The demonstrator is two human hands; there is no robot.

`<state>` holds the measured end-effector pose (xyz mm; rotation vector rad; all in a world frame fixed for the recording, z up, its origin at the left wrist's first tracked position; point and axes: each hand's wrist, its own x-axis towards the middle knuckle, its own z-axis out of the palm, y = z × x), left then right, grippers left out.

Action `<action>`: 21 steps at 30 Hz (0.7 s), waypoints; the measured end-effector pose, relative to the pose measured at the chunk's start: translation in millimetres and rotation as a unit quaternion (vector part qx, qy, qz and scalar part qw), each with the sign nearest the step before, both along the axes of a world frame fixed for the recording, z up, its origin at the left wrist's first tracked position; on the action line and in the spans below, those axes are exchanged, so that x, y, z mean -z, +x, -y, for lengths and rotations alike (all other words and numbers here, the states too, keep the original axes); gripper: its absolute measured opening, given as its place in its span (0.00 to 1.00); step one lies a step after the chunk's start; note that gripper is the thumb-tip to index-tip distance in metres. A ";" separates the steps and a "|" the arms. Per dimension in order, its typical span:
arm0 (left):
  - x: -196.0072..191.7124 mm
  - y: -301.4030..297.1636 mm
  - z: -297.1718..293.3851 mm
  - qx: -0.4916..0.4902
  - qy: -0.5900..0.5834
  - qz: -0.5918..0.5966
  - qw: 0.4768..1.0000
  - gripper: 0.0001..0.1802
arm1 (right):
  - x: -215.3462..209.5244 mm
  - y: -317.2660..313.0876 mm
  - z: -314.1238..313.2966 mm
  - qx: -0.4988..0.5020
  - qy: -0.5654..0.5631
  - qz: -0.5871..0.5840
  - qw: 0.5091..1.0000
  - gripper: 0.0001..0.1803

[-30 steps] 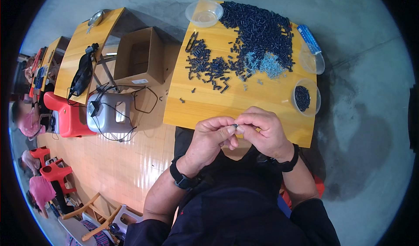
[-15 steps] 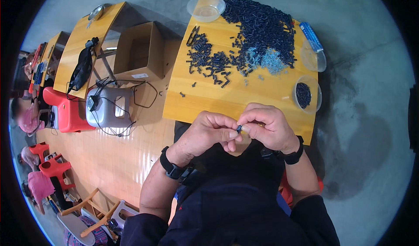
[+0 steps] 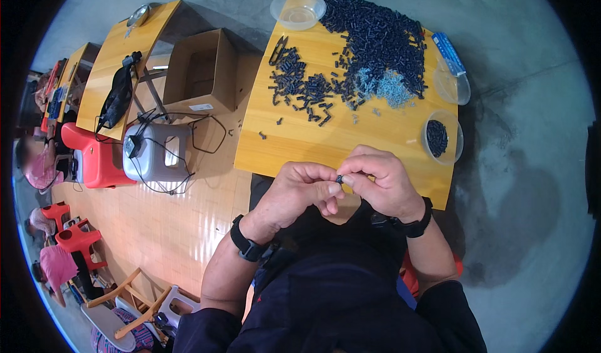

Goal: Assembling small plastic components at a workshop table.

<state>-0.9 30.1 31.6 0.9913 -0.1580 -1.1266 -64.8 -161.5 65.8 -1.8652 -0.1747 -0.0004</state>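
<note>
Hands: the left hand [image 3: 285, 196] and right hand [image 3: 385, 181] meet near the tabletop's 6 o'clock edge, both pinching one small dark piece [image 3: 339, 179] between thumbs and fingers.
Tabletop [image 3: 282, 146]: yellow wood, its grain showing most widely from 5 to 8 o'clock.
Dark pile [image 3: 382, 40]: spread thickly from 12 to 2 o'clock.
Pale-blue bits [image 3: 387, 88]: clustered at the pile's 6 o'clock edge.
Loose dark pieces [image 3: 313, 88]: strewn around 9 o'clock, near a black hand tool [image 3: 276, 50] at 10.
Clear containers: a round bowl [image 3: 299, 13] at 11 o'clock; a filled bowl [image 3: 456, 141] at 4.
Blue box [image 3: 447, 52]: 2 o'clock.
Room, 9 to 10 o'clock: open cardboard box [image 3: 219, 71], and a second table [image 3: 147, 33] bearing a black bag [image 3: 117, 105].
Room, 8 o'clock: grey stool [image 3: 169, 140], red stool [image 3: 103, 168], people in pink [image 3: 59, 265].
Floor: tan planks [image 3: 194, 228] at 8 o'clock, grey surface [image 3: 526, 96] at 3.
</note>
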 end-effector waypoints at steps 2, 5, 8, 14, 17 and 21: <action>1.3 0.9 1.7 -0.007 0.007 -0.009 1.000 0.05 | 3.6 -0.2 -1.1 0.004 -0.005 0.008 1.000 0.06; 1.1 1.5 3.9 -0.012 0.032 -0.018 0.999 0.05 | 10.8 -1.2 -2.8 0.014 -0.011 0.019 1.000 0.06; 0.6 1.7 2.4 -0.011 0.047 -0.022 0.999 0.05 | 13.1 -2.3 -5.6 0.030 0.003 0.013 0.999 0.06; 3.8 3.3 1.1 -0.023 0.030 -0.026 0.999 0.06 | 15.0 -5.1 -13.8 0.099 0.118 -0.056 0.986 0.04; 5.8 3.2 2.4 -0.029 0.026 -0.027 0.999 0.05 | 18.7 -4.7 -11.0 0.082 0.051 0.018 0.995 0.04; 4.9 1.4 5.3 -0.029 0.030 -0.010 0.999 0.05 | 18.2 -5.2 -10.0 0.083 0.001 0.055 0.995 0.05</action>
